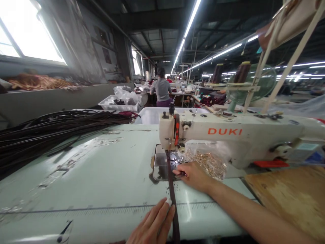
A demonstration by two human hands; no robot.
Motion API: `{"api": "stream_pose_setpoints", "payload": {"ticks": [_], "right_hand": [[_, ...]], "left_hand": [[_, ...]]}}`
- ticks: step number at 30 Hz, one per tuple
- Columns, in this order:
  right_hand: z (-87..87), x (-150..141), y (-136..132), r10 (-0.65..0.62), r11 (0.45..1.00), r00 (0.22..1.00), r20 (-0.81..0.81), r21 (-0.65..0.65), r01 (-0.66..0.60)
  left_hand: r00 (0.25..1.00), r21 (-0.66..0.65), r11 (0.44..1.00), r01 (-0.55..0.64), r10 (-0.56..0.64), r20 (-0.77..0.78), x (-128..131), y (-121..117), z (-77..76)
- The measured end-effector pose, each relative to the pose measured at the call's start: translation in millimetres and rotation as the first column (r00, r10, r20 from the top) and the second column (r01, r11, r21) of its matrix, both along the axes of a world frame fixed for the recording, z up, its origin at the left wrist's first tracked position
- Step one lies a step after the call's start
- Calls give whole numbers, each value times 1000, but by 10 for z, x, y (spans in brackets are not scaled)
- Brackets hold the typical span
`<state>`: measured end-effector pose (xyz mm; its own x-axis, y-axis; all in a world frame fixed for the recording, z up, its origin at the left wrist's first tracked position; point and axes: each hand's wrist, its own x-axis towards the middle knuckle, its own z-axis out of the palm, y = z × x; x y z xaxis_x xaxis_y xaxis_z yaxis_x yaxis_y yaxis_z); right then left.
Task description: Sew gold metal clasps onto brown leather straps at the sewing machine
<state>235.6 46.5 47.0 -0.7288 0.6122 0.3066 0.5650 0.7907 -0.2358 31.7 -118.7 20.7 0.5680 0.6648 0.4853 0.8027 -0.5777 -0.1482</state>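
A long dark brown strap (pixel 171 186) runs from under the presser foot of the white sewing machine (pixel 203 130) down over the table's front edge. My left hand (pixel 153 223) lies beside the strap with its fingers stretched out, fingertips at the strap's left edge. One of its fingertips has a white covering. To the right of the strap, near the metal needle plate (pixel 160 166), my right hand (pixel 194 174) is closed. Something small and dark shows between its fingers, too little of it to name. Behind that hand lies a clear plastic bag (pixel 210 164) of small gold-coloured metal pieces.
A bundle of long dark straps (pixel 63 123) covers the table's left side. A measuring tape (pixel 101 208) runs along the front of the pale green table (pixel 106 176). White bins (pixel 147 117) stand behind it. A wooden board (pixel 289 196) is at the right. Farther back sits a person (pixel 162 89).
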Motion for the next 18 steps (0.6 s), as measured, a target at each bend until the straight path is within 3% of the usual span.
{"api": "stream_pose_setpoints", "payload": {"ticks": [7,18], "right_hand": [[-38,-5,14,-2,998,1000,-14,-62,1],[-50,-1,26,-5,994,1000,-30,-113,2]], "left_hand": [[998,-72,997,7,-3,55,35,25,-89],[994,-202,977,60,-40,98,31,119,12]]}}
